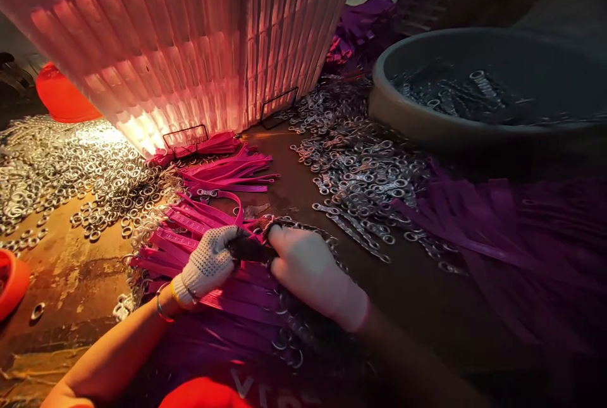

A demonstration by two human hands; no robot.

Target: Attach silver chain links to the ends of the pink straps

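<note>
My left hand point(211, 262), in a white dotted glove with dark fingertips, is closed on a pink strap point(239, 205) that loops up above it. Meeting it fingertip to fingertip, my right hand point(308, 262) is gloved too and has its fingers pinched; what they grip is hidden. Under both hands spreads a pile of pink straps point(246, 300), several with metal rings at their ends. Another bundle of pink straps point(222, 171) lies just beyond.
Loose metal rings point(95, 174) are heaped at left, and chain-like metal pieces point(365, 167) at right. A large tub point(427, 123) holds more metal pieces. Ribbed translucent panels point(190, 47) stand behind. Purple straps point(497, 224) lie at right, an orange-red container point(12, 281) at left.
</note>
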